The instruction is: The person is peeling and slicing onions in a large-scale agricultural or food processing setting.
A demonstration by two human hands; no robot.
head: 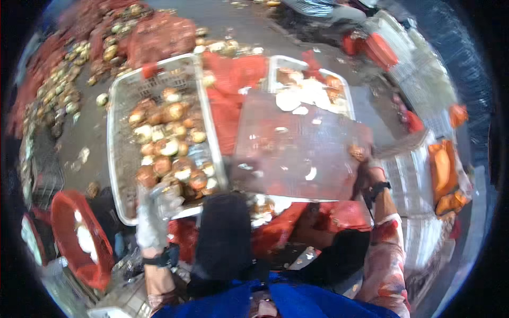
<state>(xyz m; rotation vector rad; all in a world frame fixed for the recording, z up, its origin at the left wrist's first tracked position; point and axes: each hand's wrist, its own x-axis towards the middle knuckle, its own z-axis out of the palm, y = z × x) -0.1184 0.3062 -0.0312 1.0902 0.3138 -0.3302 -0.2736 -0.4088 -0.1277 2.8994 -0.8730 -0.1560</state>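
My left hand (153, 216), in a pale glove, reaches over the near edge of a white plastic crate (111, 159) and is beside the onions (169, 147) in it. Motion blur hides whether its fingers hold anything. At the right edge of a flat grey board (294, 151) is my right hand (364, 175), dark and smeared by blur. A small brownish thing (356, 152) shows at its fingers; I cannot tell whether it is gripped. Scraps of onion skin (311, 173) lie on the board. Peeled white onions (308, 95) are heaped at its far side.
A second white crate (348, 93) with onions stands behind the board. Red mesh sacks (159, 37) and loose onions (71, 91) cover the floor at far left. A red basin (81, 238) sits at near left. Stacked pale crates (409, 187) line the right. Another person (318, 10) is at the top.
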